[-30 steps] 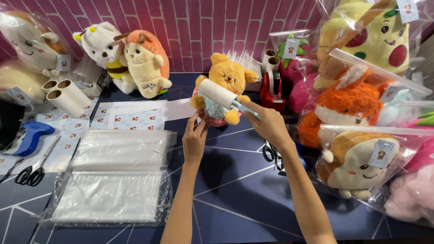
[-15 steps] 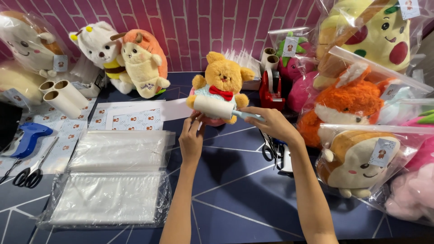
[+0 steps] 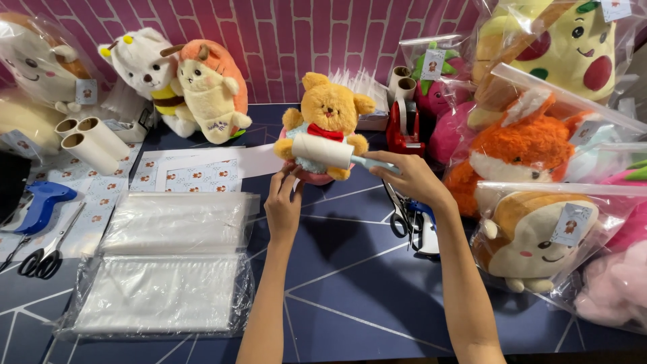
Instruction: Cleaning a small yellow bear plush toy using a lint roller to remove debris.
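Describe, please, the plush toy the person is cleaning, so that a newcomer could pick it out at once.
Start at the pink brick wall and drop to the middle of the dark table. There sits a small yellow bear with a red bow, a white lint roller across its belly. Unlike the bagged toys at the right, it is unwrapped.
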